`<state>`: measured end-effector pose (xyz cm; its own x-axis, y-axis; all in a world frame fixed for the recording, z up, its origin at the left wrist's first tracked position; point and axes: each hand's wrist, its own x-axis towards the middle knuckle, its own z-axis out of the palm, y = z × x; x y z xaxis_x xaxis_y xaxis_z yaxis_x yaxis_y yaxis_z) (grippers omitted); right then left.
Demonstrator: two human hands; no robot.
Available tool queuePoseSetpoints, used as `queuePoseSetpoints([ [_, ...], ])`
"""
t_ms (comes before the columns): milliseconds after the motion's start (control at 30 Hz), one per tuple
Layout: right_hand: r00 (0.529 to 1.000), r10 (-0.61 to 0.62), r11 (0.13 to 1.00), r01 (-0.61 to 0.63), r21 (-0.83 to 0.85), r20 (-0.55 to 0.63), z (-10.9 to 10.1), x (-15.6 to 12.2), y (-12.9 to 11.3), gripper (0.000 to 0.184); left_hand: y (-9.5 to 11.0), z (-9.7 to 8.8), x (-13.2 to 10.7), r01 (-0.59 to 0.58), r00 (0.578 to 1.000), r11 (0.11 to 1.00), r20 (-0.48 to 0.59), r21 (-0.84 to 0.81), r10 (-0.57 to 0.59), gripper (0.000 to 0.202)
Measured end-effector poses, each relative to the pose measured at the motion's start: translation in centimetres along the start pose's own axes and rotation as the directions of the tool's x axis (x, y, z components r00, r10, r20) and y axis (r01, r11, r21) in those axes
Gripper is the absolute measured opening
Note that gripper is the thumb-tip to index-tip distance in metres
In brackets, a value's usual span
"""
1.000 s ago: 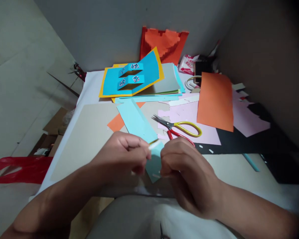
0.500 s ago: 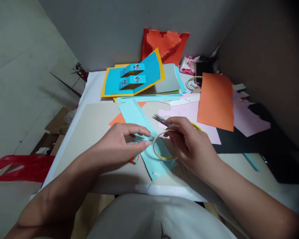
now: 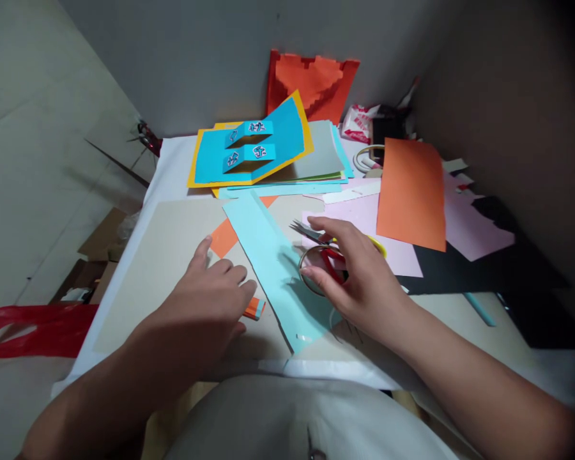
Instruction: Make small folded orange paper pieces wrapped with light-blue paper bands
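Observation:
My right hand point(image 3: 361, 271) hovers with fingers spread and thumb apart over a thin roll of tape point(image 3: 303, 284) and a pair of scissors point(image 3: 308, 231). The thumb overlaps the tape ring; whether it touches cannot be made out. The scissors have red and yellow handles, and their blades point left. Left of these, my left hand point(image 3: 211, 291) is open above the board, index finger stretched out and the other fingers loosely bent. Beside its fingertips lies a small folded orange and light-blue paper piece point(image 3: 255, 308). A light-blue paper strip point(image 3: 268, 255) lies slantwise between the hands, over an orange paper point(image 3: 225, 237).
A blue and yellow pop-up card point(image 3: 268, 163) rests on stacked paper at the back. Behind it a red-orange paper cutout point(image 3: 311, 86) leans on the wall. To the right lie orange paper point(image 3: 412, 195), pink scraps point(image 3: 482, 227) and black paper point(image 3: 489, 275). A red bag point(image 3: 38, 329) hangs left.
My right hand has spread its fingers from around the tape roll, which has dropped back near the scissors. My left hand has moved left and turned palm down, away from the tape.

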<state>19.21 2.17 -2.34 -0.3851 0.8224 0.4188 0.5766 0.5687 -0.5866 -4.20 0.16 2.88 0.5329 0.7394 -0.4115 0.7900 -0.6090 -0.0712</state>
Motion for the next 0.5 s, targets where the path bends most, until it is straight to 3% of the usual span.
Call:
queuePoseSetpoints([
  [133, 1.0, -0.007, 1.0, 0.007, 0.007, 0.008, 0.2, 0.0, -0.1, 0.056, 0.3, 0.2, 0.1, 0.016, 1.0, 0.999, 0.01, 0.047, -0.017, 0.016],
  [300, 0.999, 0.007, 1.0, -0.008, 0.022, 0.041, 0.2, -0.1, -0.3, 0.052, 0.2, 0.2, 0.3, 0.027, 0.999, 1.0, -0.025, 0.013, -0.026, 0.029],
  [433, 0.995, 0.039, 0.981, -0.054, 0.184, 0.088, 0.1, -0.3, -0.8, 0.047, -0.3, 0.0, 0.3, -0.048, 0.999, 0.989, -0.033, -0.139, 0.044, 0.032],
  [500, 0.99, 0.043, 0.946, -0.084, 0.312, 0.135, 0.0, -0.5, -1.1, 0.047, -0.5, -0.4, 0.1, -0.057, 0.997, 0.954, -0.067, -0.296, 0.038, 0.033],
])
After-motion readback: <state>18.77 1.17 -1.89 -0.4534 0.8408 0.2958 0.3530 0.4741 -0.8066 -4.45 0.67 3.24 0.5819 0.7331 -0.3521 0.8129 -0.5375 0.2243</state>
